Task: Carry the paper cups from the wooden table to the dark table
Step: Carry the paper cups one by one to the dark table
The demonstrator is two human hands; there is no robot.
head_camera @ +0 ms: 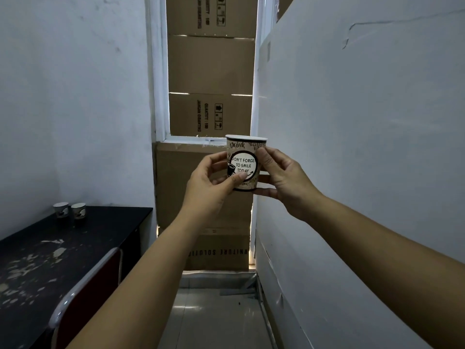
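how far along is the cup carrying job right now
Two paper cups already stand upright, side by side, at the far end of the dark table. A third printed paper cup is in hand, held upright in the air between the left hand and right hand. It still has to be set down there. The wooden table is out of view, so any remaining cups cannot be counted.

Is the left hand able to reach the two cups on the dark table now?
Probably not yet. The left hand is busy holding the printed cup with the right hand, and the two cups stand off at the dark table's far corner.
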